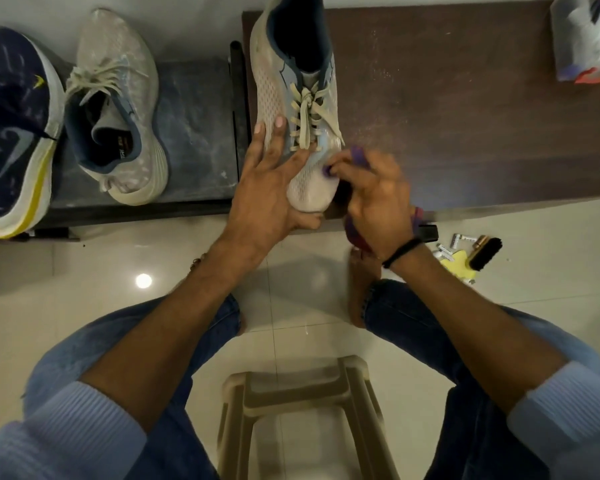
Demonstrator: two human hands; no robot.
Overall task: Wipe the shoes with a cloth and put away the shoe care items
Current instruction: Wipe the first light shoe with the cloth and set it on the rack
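At near desk [465, 116] edge: right hand [374, 202] bunches purple cloth [360, 157] against toe of beige shoe [278, 88]; left hand [267, 178] fingers spread flat on shoe's left side, thumb hooked round toe. Brush [482, 254] on floor, right.

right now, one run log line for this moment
left hand: holds grey shoe on brown bench | right hand: presses purple cloth to its toe | brush: on floor
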